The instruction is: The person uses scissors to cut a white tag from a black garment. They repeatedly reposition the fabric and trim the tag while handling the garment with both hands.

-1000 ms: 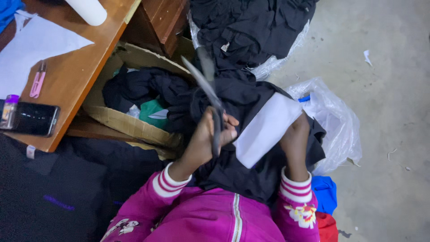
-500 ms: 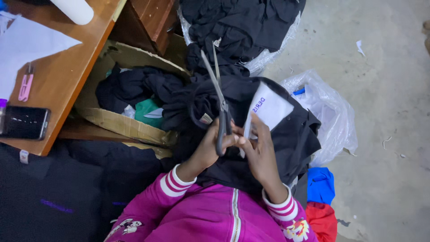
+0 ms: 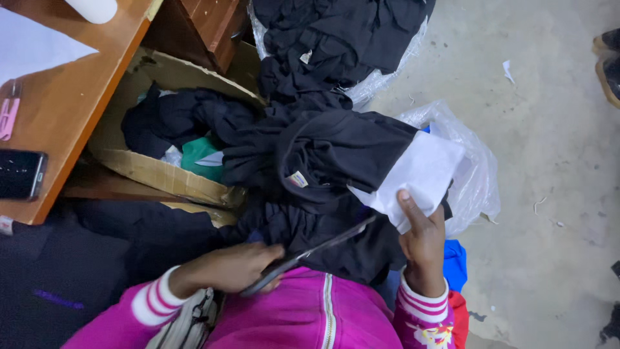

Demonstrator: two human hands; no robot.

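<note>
A pair of scissors (image 3: 309, 252) is gripped in the left hand (image 3: 236, 268), whose fingers are curled shut around the handles; the blades are angled up and to the right, across the black garment (image 3: 336, 161) draped over the lap. A white sheet of paper (image 3: 420, 174) is pinched by the right hand (image 3: 423, 236), thumb laid on top and the other fingers hidden beneath it, so the hand is closed on the paper's lower edge. The paper is laid against the right side of the garment, just above a clear plastic bag (image 3: 475, 181) on the concrete floor (image 3: 549, 161). A small label (image 3: 298, 179) is seen on the garment's fold. To the left, a cardboard box (image 3: 161, 174) is filled with dark clothes, beside a wooden table (image 3: 71, 110) on which a phone (image 3: 20, 174) is resting.
</note>
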